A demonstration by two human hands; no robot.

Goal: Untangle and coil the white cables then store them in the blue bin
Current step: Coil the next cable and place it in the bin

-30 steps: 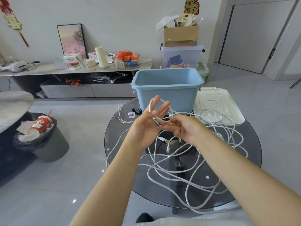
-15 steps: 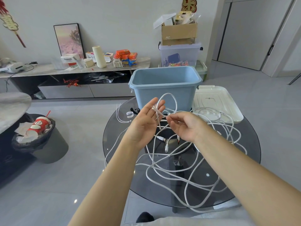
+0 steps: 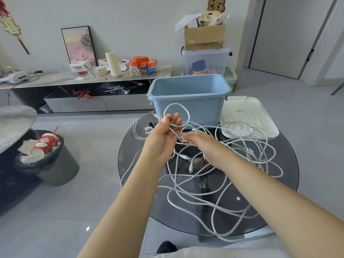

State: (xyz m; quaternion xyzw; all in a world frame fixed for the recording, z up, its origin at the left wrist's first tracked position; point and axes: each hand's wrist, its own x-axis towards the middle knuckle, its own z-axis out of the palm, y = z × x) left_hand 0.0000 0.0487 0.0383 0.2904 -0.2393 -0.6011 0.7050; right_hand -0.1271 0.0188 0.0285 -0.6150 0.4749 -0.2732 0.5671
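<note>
White, thin, rubbery cables (image 3: 214,185) sprawl in loose tangled loops across my round smoked-glass table (image 3: 279,198). My left hand (image 3: 163,138) pinches one strand near its plug, a round loop standing up from the curled fingers; my right hand (image 3: 202,146) grips a strand just beside it — fingers curled under. The smooth blue plastic bin (image 3: 189,101) stands behind, its flat white lid (image 3: 247,116) alongside.
</note>
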